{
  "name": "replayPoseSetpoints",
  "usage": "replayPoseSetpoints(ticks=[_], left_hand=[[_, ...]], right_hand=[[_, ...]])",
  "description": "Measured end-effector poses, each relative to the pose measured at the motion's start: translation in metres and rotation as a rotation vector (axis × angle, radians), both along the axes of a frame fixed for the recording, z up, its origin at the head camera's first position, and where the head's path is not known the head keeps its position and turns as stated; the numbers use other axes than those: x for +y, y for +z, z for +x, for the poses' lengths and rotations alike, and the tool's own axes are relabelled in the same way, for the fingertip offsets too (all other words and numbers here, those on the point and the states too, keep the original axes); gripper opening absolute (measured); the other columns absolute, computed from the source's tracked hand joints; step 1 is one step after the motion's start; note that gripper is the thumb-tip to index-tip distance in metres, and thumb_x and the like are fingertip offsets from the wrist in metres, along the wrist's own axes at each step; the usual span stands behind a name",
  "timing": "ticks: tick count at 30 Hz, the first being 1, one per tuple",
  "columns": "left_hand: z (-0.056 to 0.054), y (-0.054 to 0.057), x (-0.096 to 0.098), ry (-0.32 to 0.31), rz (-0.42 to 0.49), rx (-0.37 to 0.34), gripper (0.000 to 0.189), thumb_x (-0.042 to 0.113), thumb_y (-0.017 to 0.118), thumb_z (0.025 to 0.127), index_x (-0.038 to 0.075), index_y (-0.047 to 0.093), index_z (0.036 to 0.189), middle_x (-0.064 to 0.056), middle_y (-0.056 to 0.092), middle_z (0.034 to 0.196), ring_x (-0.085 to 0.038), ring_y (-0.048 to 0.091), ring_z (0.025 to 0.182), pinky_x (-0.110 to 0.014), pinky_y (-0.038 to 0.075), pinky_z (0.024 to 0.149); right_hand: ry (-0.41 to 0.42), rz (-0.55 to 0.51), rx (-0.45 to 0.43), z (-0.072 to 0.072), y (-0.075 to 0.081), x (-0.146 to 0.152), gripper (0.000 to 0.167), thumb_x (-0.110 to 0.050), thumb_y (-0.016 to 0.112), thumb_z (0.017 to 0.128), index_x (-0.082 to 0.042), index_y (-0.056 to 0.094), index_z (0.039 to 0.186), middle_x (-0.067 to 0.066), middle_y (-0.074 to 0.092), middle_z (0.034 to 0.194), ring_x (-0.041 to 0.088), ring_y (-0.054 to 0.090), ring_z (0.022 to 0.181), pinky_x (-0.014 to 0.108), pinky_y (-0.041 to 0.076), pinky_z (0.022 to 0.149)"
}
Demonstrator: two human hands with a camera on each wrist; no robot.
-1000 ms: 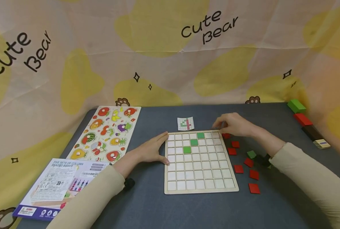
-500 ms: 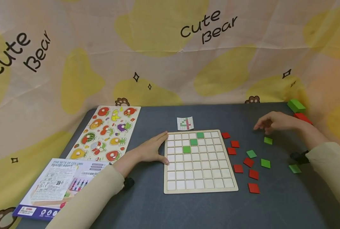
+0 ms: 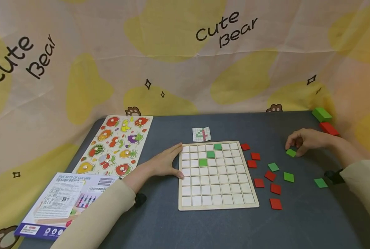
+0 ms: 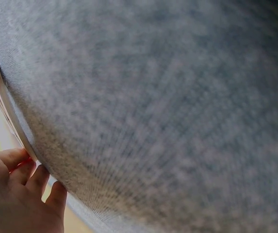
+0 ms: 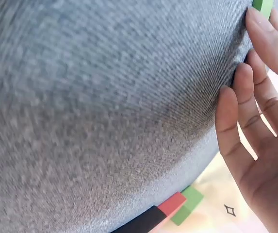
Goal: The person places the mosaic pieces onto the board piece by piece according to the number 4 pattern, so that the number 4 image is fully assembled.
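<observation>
My left hand (image 3: 160, 163) rests along the left edge of the white grid board (image 3: 214, 190), fingers stretched at its top corner and thumb lower down on the rim. Three green tiles, one of them the green tile (image 3: 202, 162), lie diagonally in the board's upper cells. To the right, my right hand (image 3: 311, 141) pinches a green square tile (image 3: 290, 153) between thumb and fingertips, low over the table. In the right wrist view the same tile (image 5: 263, 7) shows at the thumb tip. Behind the board lies a small pattern card (image 3: 201, 134).
Several red tiles (image 3: 276, 204) and more green tiles (image 3: 289, 177) lie loose right of the board. Green and red blocks (image 3: 329, 129) line the far right. At left, a fruit puzzle board (image 3: 114, 141) lies partly under a printed box (image 3: 63, 204). A patterned cloth stands behind.
My right hand has left the board's top right corner, moved right over the table and come down onto a green tile, now between its fingers. The left hand has stayed put.
</observation>
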State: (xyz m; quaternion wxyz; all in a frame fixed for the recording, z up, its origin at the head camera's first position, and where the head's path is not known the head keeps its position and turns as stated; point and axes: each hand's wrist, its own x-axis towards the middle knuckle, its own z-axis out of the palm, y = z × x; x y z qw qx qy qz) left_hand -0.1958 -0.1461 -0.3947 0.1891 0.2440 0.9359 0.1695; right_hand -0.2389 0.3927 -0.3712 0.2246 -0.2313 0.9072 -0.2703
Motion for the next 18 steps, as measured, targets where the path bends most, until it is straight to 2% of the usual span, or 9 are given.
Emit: replayPoseSetpoints(ticks=[4, 10, 14, 18], left_hand=[[0.0, 0.0, 0.0, -0.002, -0.005, 0.002, 0.115, 0.056, 0.08, 0.075, 0.011, 0.016, 0.159, -0.005, 0.01, 0.169, -0.027, 0.017, 0.156, -0.049, 0.025, 0.124], [0.0, 0.0, 0.0, -0.006, 0.003, 0.0, 0.115, 0.056, 0.08, 0.075, 0.01, 0.017, 0.159, -0.005, 0.01, 0.169, -0.027, 0.017, 0.156, -0.048, 0.025, 0.124], [0.0, 0.0, 0.0, -0.004, 0.009, -0.004, 0.115, 0.055, 0.08, 0.075, 0.009, 0.017, 0.159, -0.006, 0.01, 0.169, -0.027, 0.016, 0.156, -0.048, 0.024, 0.124], [0.001, 0.0, 0.0, -0.001, 0.006, -0.008, 0.115, 0.055, 0.08, 0.075, 0.01, 0.017, 0.159, -0.005, 0.009, 0.169, -0.028, 0.016, 0.156, -0.049, 0.024, 0.124]], right_hand=[[-0.04, 0.055, 0.035, 0.001, 0.001, -0.005, 0.027, -0.012, 0.086, 0.071, -0.01, 0.068, 0.091, 0.001, 0.058, 0.085, 0.006, 0.048, 0.073, 0.022, 0.045, 0.062], [-0.137, 0.164, 0.148, 0.001, 0.007, -0.023, 0.025, -0.02, 0.084, 0.076, -0.013, 0.061, 0.082, -0.001, 0.062, 0.077, 0.006, 0.049, 0.065, 0.024, 0.041, 0.061], [-0.167, 0.109, 0.21, 0.002, 0.012, -0.053, 0.017, -0.022, 0.08, 0.082, -0.014, 0.066, 0.089, 0.0, 0.065, 0.079, 0.006, 0.051, 0.066, 0.025, 0.042, 0.061], [-0.154, -0.013, 0.263, 0.01, 0.016, -0.101, 0.015, -0.019, 0.076, 0.087, -0.014, 0.069, 0.099, 0.001, 0.067, 0.084, 0.008, 0.055, 0.07, 0.024, 0.044, 0.062]])
